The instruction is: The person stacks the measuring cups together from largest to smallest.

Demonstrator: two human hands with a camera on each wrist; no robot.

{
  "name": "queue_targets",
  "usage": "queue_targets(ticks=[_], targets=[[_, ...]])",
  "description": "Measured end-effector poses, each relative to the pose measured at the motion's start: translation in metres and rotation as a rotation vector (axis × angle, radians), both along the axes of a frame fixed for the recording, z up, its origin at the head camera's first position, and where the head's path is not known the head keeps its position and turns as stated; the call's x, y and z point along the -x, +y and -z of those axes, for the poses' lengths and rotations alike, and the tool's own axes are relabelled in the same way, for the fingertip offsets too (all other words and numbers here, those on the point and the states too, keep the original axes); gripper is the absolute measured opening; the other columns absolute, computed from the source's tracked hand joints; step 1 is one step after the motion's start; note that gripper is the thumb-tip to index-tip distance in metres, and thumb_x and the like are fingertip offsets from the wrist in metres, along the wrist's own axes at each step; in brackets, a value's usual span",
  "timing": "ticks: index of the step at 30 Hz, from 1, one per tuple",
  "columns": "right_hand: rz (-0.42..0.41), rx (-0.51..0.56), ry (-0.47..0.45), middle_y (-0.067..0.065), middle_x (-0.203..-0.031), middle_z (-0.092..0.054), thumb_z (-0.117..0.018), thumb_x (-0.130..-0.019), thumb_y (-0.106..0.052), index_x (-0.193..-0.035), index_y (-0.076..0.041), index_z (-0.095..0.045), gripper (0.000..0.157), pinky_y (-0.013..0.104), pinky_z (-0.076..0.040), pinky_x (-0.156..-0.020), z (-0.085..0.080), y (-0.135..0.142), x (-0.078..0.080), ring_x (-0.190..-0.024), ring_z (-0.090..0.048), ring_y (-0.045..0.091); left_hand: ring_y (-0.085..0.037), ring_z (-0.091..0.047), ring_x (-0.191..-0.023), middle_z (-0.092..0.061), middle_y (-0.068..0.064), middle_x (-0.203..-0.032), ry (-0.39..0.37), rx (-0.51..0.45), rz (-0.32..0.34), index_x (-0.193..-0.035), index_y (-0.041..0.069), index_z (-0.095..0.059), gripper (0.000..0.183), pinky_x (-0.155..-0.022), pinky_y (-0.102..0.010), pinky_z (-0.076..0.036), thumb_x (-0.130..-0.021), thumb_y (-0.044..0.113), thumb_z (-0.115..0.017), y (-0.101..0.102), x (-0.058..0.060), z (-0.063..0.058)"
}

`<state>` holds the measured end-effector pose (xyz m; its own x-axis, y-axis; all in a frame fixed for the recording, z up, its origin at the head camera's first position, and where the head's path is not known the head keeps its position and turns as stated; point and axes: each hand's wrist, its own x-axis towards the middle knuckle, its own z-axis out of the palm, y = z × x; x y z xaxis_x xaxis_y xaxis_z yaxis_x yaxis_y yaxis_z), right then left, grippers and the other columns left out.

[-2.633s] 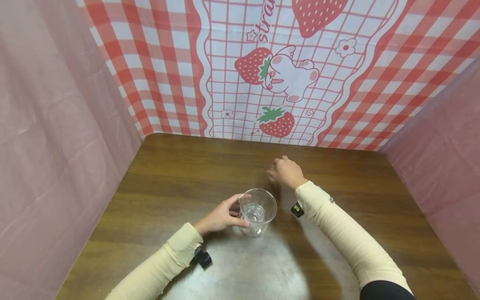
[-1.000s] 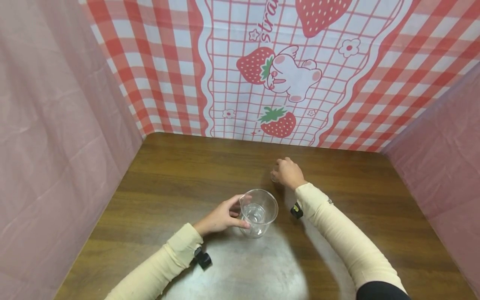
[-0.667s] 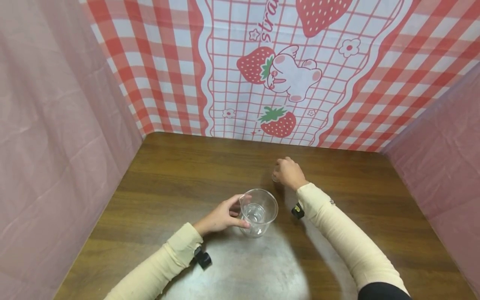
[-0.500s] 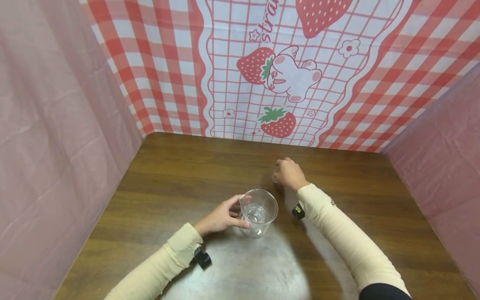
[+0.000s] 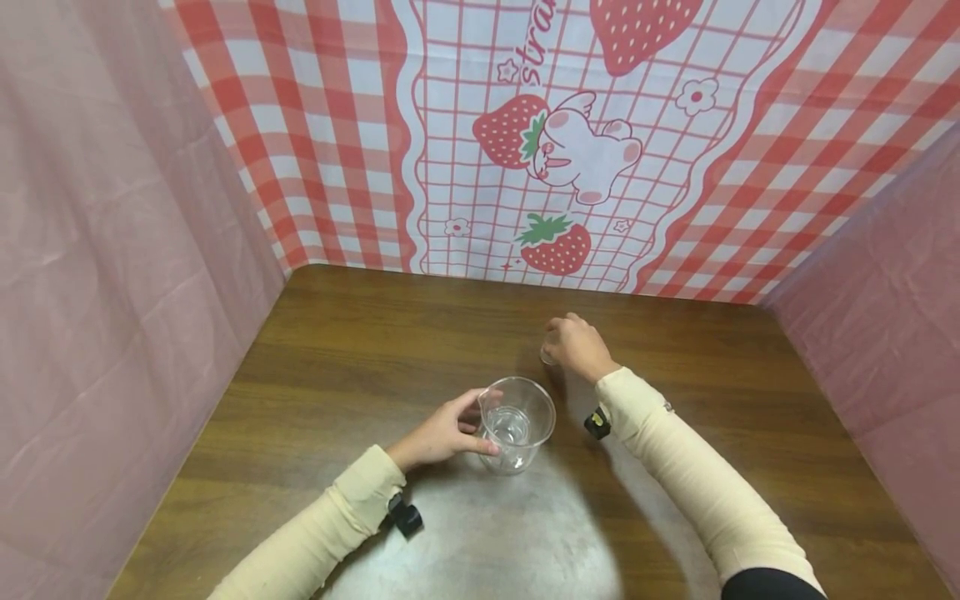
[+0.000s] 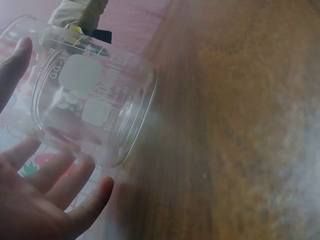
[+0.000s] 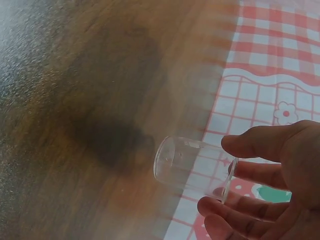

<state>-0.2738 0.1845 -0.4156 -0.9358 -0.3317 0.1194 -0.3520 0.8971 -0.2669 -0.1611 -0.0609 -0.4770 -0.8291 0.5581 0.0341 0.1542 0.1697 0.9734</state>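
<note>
A large clear glass beaker [image 5: 534,417] stands upright near the middle of the table. My left hand [image 5: 444,433] holds it from the left, thumb on the near side and fingers behind. Inside it sits what looks like a smaller beaker [image 6: 96,112], marked 100ml in the left wrist view. Farther back and to the right, my right hand [image 5: 579,346] grips a small clear glass beaker [image 7: 192,165] by its rim end, fingertips and thumb around it. In the head view the fingers hide most of that one. Whether its base touches the table, I cannot tell.
The brown wooden table [image 5: 352,333] ends at a strawberry-print checked cloth [image 5: 450,167] hanging behind it. Pink curtains [image 5: 135,250] hang at both sides. Black wrist cameras [image 5: 405,515] are strapped to the cream sleeves.
My right hand, with the small beaker in it, has shifted only slightly, a little right and then back left. My left hand and the large beaker have stayed in place.
</note>
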Motion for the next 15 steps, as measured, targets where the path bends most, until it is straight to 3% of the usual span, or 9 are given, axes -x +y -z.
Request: queue_targets(ticks=[15], targets=[[-0.019,0.006,0.019,0.022,-0.102,-0.065,-0.072,-0.080,-0.017,-0.111,0.001,-0.068,0.036,0.055,-0.054,-0.084,-0.011,0.000,-0.004,-0.095,-0.064,0.040,-0.037,-0.053,-0.127,-0.050,-0.018,-0.144,-0.004,0.010,-0.002,-0.144,0.007,-0.043,0.078,-0.103,-0.046,-0.050,-0.077,0.020,-0.082,0.001,-0.001,-0.002]])
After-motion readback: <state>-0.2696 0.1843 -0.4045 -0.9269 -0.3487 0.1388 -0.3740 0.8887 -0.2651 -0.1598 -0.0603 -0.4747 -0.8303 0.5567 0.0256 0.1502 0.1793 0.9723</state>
